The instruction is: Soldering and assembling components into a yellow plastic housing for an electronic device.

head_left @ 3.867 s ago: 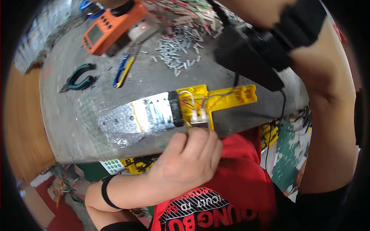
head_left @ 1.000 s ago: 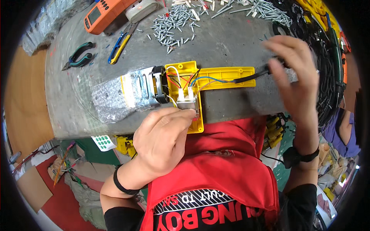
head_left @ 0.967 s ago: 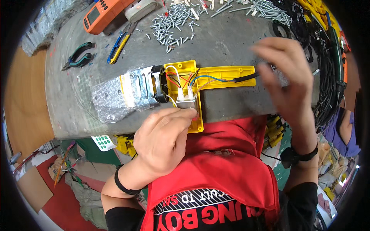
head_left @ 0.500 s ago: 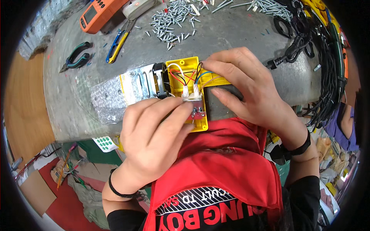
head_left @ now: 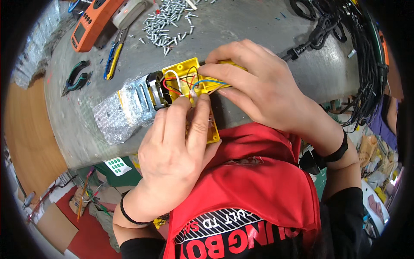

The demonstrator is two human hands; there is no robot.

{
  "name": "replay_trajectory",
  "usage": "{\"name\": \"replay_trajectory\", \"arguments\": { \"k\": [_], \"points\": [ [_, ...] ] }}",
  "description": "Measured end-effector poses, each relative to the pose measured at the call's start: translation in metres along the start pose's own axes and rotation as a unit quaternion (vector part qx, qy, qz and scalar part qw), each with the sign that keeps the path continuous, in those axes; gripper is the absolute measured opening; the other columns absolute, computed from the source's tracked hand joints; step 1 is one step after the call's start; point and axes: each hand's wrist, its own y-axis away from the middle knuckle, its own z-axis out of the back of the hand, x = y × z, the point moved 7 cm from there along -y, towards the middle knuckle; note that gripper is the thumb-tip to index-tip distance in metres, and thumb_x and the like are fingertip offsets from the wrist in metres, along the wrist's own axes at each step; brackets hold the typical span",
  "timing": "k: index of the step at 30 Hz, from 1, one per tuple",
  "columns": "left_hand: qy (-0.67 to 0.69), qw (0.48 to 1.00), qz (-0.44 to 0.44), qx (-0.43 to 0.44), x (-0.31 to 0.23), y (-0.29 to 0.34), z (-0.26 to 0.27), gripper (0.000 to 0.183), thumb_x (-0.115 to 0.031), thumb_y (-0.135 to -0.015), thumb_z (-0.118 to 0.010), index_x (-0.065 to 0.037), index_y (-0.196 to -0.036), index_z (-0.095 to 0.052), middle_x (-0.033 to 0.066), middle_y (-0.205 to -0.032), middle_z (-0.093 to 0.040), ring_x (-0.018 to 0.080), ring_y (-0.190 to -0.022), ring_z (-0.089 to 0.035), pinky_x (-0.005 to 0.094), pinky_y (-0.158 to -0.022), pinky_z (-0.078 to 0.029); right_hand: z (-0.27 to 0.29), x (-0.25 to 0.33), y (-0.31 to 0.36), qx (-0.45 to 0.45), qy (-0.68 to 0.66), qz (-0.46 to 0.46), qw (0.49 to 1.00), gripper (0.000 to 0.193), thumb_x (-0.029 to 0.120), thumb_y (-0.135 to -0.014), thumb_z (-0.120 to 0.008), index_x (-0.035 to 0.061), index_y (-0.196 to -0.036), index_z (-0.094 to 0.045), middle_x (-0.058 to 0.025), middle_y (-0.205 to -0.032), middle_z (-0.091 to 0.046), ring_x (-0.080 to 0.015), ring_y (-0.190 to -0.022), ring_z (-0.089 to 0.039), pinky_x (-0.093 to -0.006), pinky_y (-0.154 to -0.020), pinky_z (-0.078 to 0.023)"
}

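An open yellow plastic housing (head_left: 183, 65) lies near the table's front edge, with red, black, white and blue wires (head_left: 208, 81) inside. At its left sits a metal-bodied motor-like unit (head_left: 142, 96), partly covered in bubble wrap (head_left: 111, 118). My left hand (head_left: 174, 140) reaches into the housing, index and middle fingertips closed about a whitish wire connector (head_left: 192, 92); the lower part of the housing is largely hidden under this hand. My right hand (head_left: 269, 86) grips the housing's narrow right arm, fingers along the far side and thumb along the near side, beside the blue wire.
Loose screws (head_left: 166, 28) are heaped at the back. Toward the left lie an orange meter (head_left: 84, 28), blue-and-yellow-handled pliers (head_left: 113, 61) and teal-black cutters (head_left: 77, 77). A black plug with cord (head_left: 297, 52) and bundled black cables (head_left: 355, 82) lie at the right.
My left fingers have shifted from the metal plate up to the wire connector. My right hand has closed in on the housing's arm. The table scene has shifted left in view.
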Motion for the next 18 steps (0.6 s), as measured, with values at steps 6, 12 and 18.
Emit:
{"name": "replay_trajectory", "arguments": {
  "k": [6, 12, 18],
  "points": [
    [0.045, 0.998, -0.026, -0.044, 0.008, -0.001, -0.002, 0.075, -0.010, -0.056, -0.089, -0.002, -0.125, -0.061, 0.0156, -0.107, -0.057, 0.0323, -0.094, -0.060, 0.0408, -0.078, -0.052, -0.004, -0.004, 0.001, -0.016, -0.001, -0.002, 1.000, 0.039, 0.007, -0.075, -0.071, 0.0086, -0.113, -0.065, -0.0088, -0.111, -0.061, -0.0302, -0.099, -0.060, -0.0407, -0.083, -0.049],
    [0.042, 0.998, 0.001, -0.046, 0.007, 0.001, -0.003, 0.077, -0.009, -0.054, -0.090, -0.002, -0.126, -0.062, 0.0137, -0.104, -0.059, 0.0289, -0.090, -0.061, 0.0389, -0.076, -0.052, 0.004, -0.002, 0.000, -0.025, 0.033, 0.020, 0.999, 0.028, 0.013, -0.079, -0.068, 0.0107, -0.107, -0.065, -0.0060, -0.107, -0.061, -0.0270, -0.099, -0.060, -0.0384, -0.083, -0.050],
    [0.018, 0.993, -0.004, -0.121, 0.013, 0.021, -0.005, 0.079, -0.011, -0.055, -0.091, 0.001, -0.127, -0.061, 0.0130, -0.109, -0.063, 0.0280, -0.088, -0.062, 0.0367, -0.075, -0.053, 0.065, -0.025, 0.021, 0.066, 0.058, -0.089, 0.992, 0.058, 0.002, -0.071, -0.070, 0.0063, -0.129, -0.061, -0.0161, -0.134, -0.057, -0.0353, -0.125, -0.053, -0.0428, -0.107, -0.041]
  ]
}}
